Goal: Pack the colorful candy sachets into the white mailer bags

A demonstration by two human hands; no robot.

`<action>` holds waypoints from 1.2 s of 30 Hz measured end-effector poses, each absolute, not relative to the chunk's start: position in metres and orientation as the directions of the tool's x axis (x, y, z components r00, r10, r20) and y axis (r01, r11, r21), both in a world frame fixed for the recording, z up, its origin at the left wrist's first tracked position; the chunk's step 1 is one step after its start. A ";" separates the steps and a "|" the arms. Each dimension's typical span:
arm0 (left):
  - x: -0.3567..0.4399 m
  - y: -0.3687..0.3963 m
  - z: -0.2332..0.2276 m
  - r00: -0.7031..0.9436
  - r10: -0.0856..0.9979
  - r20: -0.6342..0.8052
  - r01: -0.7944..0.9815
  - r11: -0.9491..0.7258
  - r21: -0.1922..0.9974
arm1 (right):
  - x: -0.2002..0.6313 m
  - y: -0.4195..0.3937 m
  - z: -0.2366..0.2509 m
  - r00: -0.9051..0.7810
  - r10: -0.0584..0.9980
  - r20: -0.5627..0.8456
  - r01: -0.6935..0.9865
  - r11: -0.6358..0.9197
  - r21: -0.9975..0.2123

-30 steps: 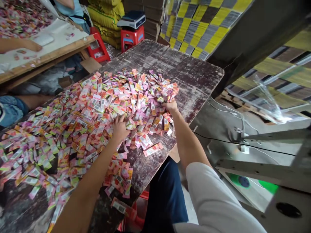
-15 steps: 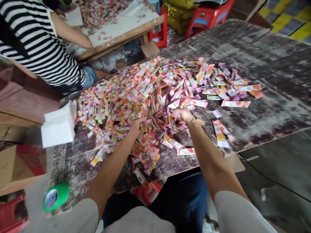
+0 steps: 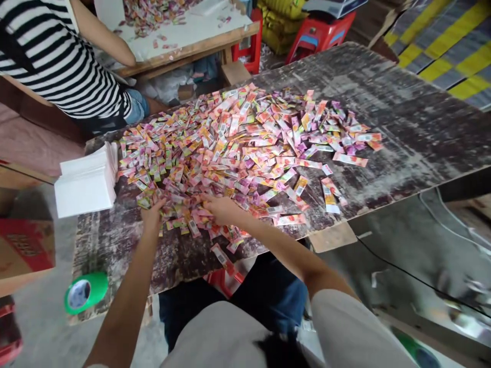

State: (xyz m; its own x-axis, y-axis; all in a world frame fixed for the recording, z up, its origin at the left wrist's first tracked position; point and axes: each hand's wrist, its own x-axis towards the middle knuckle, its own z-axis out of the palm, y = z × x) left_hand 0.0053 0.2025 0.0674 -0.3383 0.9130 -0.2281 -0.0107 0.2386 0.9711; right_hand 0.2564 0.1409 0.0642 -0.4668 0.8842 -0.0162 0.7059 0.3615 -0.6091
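Observation:
A wide heap of small pink, orange and green sachets (image 3: pixel 245 143) covers the dark worn tabletop (image 3: pixel 402 122). My left hand (image 3: pixel 152 214) rests with spread fingers on the near left edge of the heap. My right hand (image 3: pixel 220 207) lies flat on the sachets just to its right, fingers pointing left. Neither hand visibly grips anything. A few loose sachets (image 3: pixel 330 197) lie apart at the near right of the heap.
A stack of white sheets (image 3: pixel 86 181) sits at the table's left end. A green tape roll (image 3: pixel 82 292) lies at the near left corner. A person in a striped shirt (image 3: pixel 57 56) sits at far left beside another table (image 3: pixel 192 36). Red stools (image 3: pixel 318 33) stand behind.
Both hands have moved left and toward me along the heap's near edge, from its middle. The view has swung left, and the sachets look more spread out.

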 end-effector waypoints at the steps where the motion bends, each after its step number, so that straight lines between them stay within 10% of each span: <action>1: -0.004 0.200 0.068 -0.410 0.897 -0.165 0.031 0.195 0.980 | 0.269 0.131 0.062 -0.439 0.898 -0.029 0.692 0.317 -0.649; 9: 0.004 0.198 0.076 -0.214 0.976 -0.047 0.325 0.116 0.938 | 0.390 0.151 0.047 0.300 0.952 -0.063 0.622 -0.245 -0.744; 17: 0.119 0.232 0.061 0.515 0.856 -0.031 0.662 -0.375 0.649 | 0.340 0.228 0.029 0.209 0.969 -0.131 0.653 -0.238 -0.719; 23: 0.080 0.254 0.037 0.368 0.922 -0.122 0.813 -0.256 0.523 | 0.425 0.194 0.015 0.536 0.828 -0.163 0.612 -0.515 -0.600; 29: 0.050 0.225 0.048 0.154 0.983 0.099 0.719 -0.180 0.672 | 0.403 0.142 0.028 0.250 0.966 -0.070 0.692 -0.228 -0.685; 36: 0.159 0.223 0.063 0.608 0.784 -0.124 0.724 -0.484 0.491 | 0.340 0.155 0.015 0.062 0.985 -0.158 0.827 -0.140 -0.545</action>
